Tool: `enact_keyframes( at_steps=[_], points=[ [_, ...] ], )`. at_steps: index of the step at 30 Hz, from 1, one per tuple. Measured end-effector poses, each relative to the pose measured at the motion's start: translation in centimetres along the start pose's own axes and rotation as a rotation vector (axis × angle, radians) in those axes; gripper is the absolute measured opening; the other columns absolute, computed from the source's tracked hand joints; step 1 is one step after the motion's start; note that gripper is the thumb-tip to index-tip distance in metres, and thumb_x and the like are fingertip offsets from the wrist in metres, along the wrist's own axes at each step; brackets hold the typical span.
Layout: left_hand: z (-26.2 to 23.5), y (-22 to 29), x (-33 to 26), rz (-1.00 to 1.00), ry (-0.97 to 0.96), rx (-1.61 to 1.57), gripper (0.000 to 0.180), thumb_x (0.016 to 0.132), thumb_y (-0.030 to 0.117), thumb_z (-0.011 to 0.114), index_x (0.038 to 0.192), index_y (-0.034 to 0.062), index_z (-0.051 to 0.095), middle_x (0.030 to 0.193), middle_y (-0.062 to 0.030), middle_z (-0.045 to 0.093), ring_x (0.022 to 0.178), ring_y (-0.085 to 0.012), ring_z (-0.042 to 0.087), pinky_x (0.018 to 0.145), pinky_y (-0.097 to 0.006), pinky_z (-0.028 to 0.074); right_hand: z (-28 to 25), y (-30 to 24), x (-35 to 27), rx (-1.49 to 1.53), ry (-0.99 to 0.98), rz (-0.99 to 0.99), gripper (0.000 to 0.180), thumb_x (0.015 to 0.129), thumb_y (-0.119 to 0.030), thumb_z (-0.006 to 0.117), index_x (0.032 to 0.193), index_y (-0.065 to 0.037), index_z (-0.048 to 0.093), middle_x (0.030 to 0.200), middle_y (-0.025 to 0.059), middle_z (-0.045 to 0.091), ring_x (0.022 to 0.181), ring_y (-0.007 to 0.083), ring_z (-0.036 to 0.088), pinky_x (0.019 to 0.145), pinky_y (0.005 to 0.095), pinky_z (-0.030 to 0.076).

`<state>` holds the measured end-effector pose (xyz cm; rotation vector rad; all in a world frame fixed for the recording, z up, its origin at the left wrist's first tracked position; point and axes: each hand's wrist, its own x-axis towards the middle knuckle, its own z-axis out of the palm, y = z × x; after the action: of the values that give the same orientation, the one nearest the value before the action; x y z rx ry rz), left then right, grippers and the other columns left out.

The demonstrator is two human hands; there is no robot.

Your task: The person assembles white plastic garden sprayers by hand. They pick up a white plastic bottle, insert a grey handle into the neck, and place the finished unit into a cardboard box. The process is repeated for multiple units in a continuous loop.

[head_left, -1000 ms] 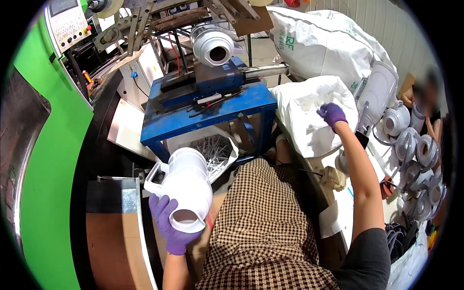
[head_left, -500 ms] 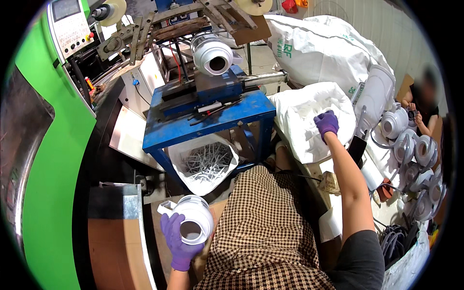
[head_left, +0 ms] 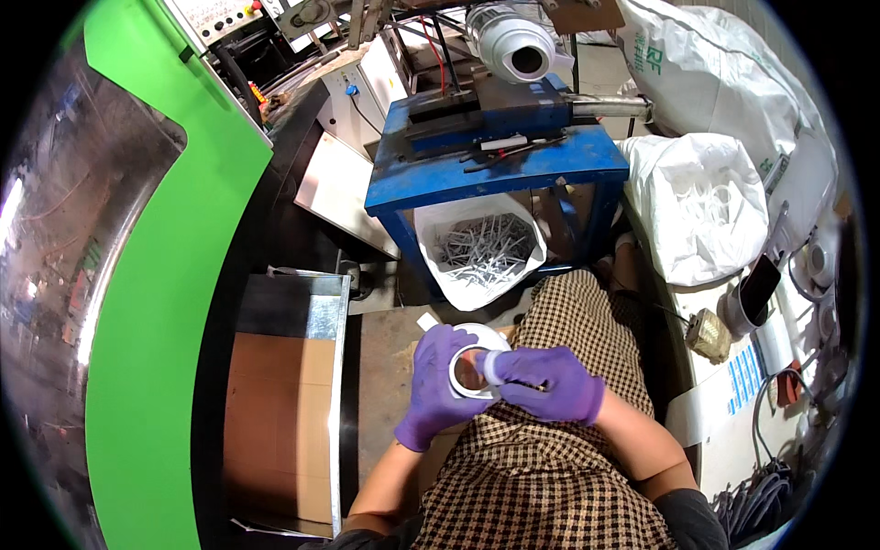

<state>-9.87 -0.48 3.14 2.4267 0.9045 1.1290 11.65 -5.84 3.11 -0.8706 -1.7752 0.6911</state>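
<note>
Hands in purple gloves meet over the lap, just above the checkered fabric [head_left: 559, 477]. Left hand [head_left: 438, 385] wraps a white plastic container [head_left: 474, 371] from its left side, fingers curled round the wall, thumb side toward the rim, so it is closed on the container. Container's round open mouth faces up at the camera, brownish inside showing. Right hand [head_left: 548, 383] lies just right of the mouth, fingers mostly folded, its fingertips [head_left: 495, 367] pinching a small white piece at the right rim of the opening; whether that piece is part of the container or loose, cannot tell. So the container sits between both hands, left fingers around it, right fingertips touching its rim. Ahead of the knees, a white bag of scrap trimmings [head_left: 483, 249] stands under a blue metal stand [head_left: 495, 170]. On the stand's top, at its back edge, another white container [head_left: 513, 41] lies on its side, mouth toward the camera. At left, a cardboard-lined metal bin [head_left: 284, 403] next to a green machine housing [head_left: 156, 302]. At right, a large white sack [head_left: 701, 206] of white parts, a dark phone [head_left: 759, 289] lying near its lower edge
</note>
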Motion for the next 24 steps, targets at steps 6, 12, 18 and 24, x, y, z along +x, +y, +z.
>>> enact_keyframes(
  at_steps=[6, 12, 18, 24],
  points=[
    [1.6, 0.1, -0.9, 0.004, 0.085, -0.080, 0.085, 0.064, 0.023, 0.094, 0.134, -0.0028, 0.055, 0.124, -0.0174, 0.065, 0.117, -0.0397, 0.061, 0.109, -0.050, 0.043, 1.4, -1.7, 0.4, -0.279, 0.022, 0.017, 0.019, 0.075, -0.001, 0.068, 0.091, -0.010, 0.073, 0.089, 0.0098, 0.073, 0.076, 0.0339, 0.071, 0.069, 0.0398, 0.059],
    [1.9, 0.1, 0.4, 0.154, 0.001, -0.081, 0.085, 0.065, 0.023, 0.091, 0.137, -0.0044, 0.055, 0.123, -0.0170, 0.067, 0.117, -0.0395, 0.062, 0.108, -0.053, 0.044, 0.6, -2.5, 0.2, -0.254, 0.003, 0.134, 0.020, 0.077, -0.001, 0.062, 0.091, -0.010, 0.073, 0.088, 0.0136, 0.073, 0.074, 0.0357, 0.071, 0.069, 0.0423, 0.059],
    [3.5, 0.5, 0.6, 0.245, -0.009, -0.021, 0.077, 0.072, 0.032, 0.085, 0.133, -0.0065, 0.059, 0.122, -0.0158, 0.069, 0.112, -0.0351, 0.066, 0.109, -0.054, 0.044, 1.7, -2.0, 0.2, -0.589, -0.242, 0.406, 0.018, 0.076, -0.006, 0.068, 0.094, -0.005, 0.070, 0.091, 0.0119, 0.069, 0.082, 0.0326, 0.069, 0.076, 0.0404, 0.057],
    [3.3, 1.5, 1.9, 0.252, -0.059, 0.008, 0.063, 0.070, 0.030, 0.084, 0.121, -0.0018, 0.065, 0.117, -0.0147, 0.072, 0.113, -0.0338, 0.067, 0.110, -0.053, 0.044, 2.1, -0.9, -1.5, -0.567, -0.117, 0.224, 0.018, 0.081, -0.009, 0.067, 0.098, -0.005, 0.071, 0.095, 0.0118, 0.068, 0.086, 0.0308, 0.070, 0.073, 0.0415, 0.058]
  ],
)
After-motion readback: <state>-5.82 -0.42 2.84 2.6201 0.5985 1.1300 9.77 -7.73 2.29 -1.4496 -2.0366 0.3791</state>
